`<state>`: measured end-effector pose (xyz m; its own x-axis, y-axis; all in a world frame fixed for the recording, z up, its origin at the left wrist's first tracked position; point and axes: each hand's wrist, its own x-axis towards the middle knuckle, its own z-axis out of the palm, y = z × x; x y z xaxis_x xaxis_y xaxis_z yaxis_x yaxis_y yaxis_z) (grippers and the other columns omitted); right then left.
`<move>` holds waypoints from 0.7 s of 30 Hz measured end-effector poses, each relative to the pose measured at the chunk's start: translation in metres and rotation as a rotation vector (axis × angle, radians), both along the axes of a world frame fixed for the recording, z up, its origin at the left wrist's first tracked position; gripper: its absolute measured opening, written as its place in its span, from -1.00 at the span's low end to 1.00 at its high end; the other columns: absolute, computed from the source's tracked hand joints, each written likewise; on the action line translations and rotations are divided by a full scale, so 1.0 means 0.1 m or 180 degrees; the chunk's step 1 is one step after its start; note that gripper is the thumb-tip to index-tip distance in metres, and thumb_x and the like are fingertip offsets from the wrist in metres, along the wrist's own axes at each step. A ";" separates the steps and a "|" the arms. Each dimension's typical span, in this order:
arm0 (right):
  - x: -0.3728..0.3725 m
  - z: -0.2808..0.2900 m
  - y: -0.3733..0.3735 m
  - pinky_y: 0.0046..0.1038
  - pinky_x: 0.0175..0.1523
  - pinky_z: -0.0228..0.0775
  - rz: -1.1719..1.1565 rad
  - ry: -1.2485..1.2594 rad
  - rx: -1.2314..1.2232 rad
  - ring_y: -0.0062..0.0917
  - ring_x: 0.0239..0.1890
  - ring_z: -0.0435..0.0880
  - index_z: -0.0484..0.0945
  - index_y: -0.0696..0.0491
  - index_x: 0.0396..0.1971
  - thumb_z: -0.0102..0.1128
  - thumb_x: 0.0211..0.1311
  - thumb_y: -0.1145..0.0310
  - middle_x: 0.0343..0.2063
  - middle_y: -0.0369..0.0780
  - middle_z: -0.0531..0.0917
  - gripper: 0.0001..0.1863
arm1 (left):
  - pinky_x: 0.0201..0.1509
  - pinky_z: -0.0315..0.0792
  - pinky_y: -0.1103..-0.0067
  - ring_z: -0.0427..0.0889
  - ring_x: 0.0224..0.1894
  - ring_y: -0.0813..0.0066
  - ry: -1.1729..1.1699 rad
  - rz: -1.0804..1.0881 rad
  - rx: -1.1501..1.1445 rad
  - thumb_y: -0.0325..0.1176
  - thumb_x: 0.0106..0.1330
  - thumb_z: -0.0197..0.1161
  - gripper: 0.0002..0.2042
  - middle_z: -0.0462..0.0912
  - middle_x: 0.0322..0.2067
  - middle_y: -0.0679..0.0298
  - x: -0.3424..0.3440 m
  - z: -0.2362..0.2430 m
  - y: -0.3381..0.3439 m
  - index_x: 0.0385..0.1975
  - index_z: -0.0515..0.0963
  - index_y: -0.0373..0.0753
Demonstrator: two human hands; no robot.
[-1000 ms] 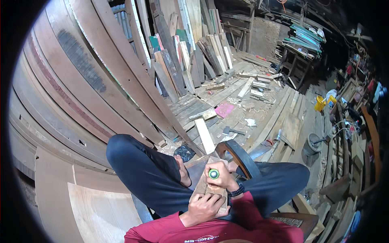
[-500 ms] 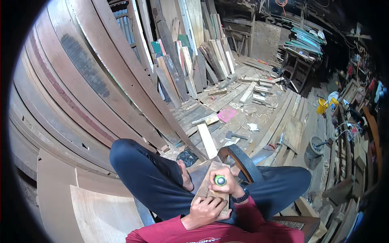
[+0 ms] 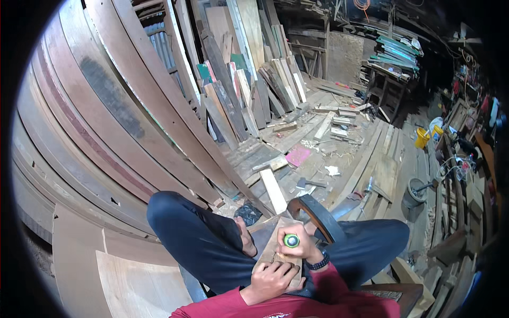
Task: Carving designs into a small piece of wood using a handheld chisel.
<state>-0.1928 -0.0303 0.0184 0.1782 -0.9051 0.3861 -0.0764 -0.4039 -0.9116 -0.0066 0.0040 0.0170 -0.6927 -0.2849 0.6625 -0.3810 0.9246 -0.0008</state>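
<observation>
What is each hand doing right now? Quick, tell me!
Left hand: curled over the wooden block, holding it.
Right hand: closed around the green-ended tool.

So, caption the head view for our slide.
Left hand holding a wooden block, right hand gripping a green-ended tool over it.

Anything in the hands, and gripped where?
Right hand: green-handled tool, gripped around its handle. Left hand: wooden block, held over its near end.
</observation>
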 end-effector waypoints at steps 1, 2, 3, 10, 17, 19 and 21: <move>0.00 0.01 0.03 -0.55 -0.40 0.32 -0.0025 -0.0027 -0.0036 -0.65 -0.55 0.54 0.49 0.12 -0.60 0.36 -0.06 0.48 -0.64 -0.30 0.58 -0.83 | -0.36 0.25 0.54 0.57 -0.44 0.60 0.0047 -0.0021 0.0031 0.10 0.20 0.35 -0.70 0.57 -0.45 0.53 -0.01 -0.04 0.01 -0.30 0.70 0.04; -0.01 0.01 0.01 -0.54 -0.41 0.31 -0.0009 0.0030 -0.0085 -0.66 -0.56 0.52 0.49 0.12 -0.59 0.36 -0.06 0.47 -0.66 -0.30 0.57 -0.83 | -0.36 0.25 0.54 0.57 -0.44 0.61 0.0094 -0.0043 0.0061 0.10 0.21 0.35 -0.71 0.57 -0.46 0.54 -0.02 -0.05 -0.01 -0.30 0.70 0.04; 0.02 -0.06 -0.01 -0.54 -0.42 0.31 -0.0066 0.0037 -0.0061 -0.65 -0.58 0.51 0.49 0.12 -0.59 0.36 -0.07 0.46 -0.66 -0.29 0.56 -0.83 | -0.35 0.25 0.55 0.57 -0.44 0.62 0.0054 -0.0021 0.0064 0.10 0.21 0.35 -0.71 0.57 -0.46 0.55 -0.02 -0.04 0.02 -0.32 0.71 0.05; -0.01 0.01 0.04 -0.51 -0.44 0.26 0.0088 -0.0009 -0.0186 -0.65 -0.59 0.49 0.49 0.08 -0.62 0.42 -0.05 0.44 -0.65 -0.32 0.57 -0.79 | -0.33 0.25 0.58 0.58 -0.44 0.64 0.0092 0.0040 0.0064 0.09 0.20 0.37 -0.72 0.59 -0.44 0.55 -0.02 -0.02 0.03 -0.33 0.71 0.05; 0.07 -0.11 -0.07 -0.49 -0.45 0.29 -0.0060 0.0382 -0.0301 -0.59 -0.60 0.51 0.50 0.11 -0.59 0.36 -0.10 0.43 -0.67 -0.27 0.54 -0.83 | -0.34 0.26 0.56 0.60 -0.41 0.63 0.0039 0.0010 0.0016 0.09 0.23 0.35 -0.71 0.61 -0.40 0.55 0.03 -0.07 -0.01 -0.27 0.70 0.04; 0.00 -0.11 0.03 -0.51 -0.44 0.30 0.0018 0.0291 -0.0343 -0.60 -0.60 0.52 0.49 0.09 -0.61 0.35 -0.10 0.44 -0.66 -0.28 0.56 -0.84 | -0.36 0.26 0.59 0.61 -0.44 0.64 0.0069 0.0008 -0.0009 0.11 0.19 0.38 -0.71 0.63 -0.43 0.57 -0.02 -0.04 0.02 -0.32 0.73 0.07; -0.03 -0.25 -0.11 -0.51 -0.44 0.30 -0.0123 0.0380 -0.0242 -0.60 -0.59 0.52 0.49 0.09 -0.61 0.35 -0.10 0.44 -0.65 -0.29 0.56 -0.83 | -0.39 0.27 0.62 0.62 -0.46 0.65 -0.0110 0.0058 -0.0039 0.15 0.14 0.41 -0.70 0.67 -0.44 0.59 -0.03 -0.01 0.01 -0.35 0.76 0.10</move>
<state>-0.1956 -0.0411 -0.0069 0.1926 -0.8811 0.4318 -0.1992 -0.4660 -0.8620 -0.0098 0.0052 0.0157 -0.7102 -0.2895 0.6417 -0.3972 0.9174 -0.0256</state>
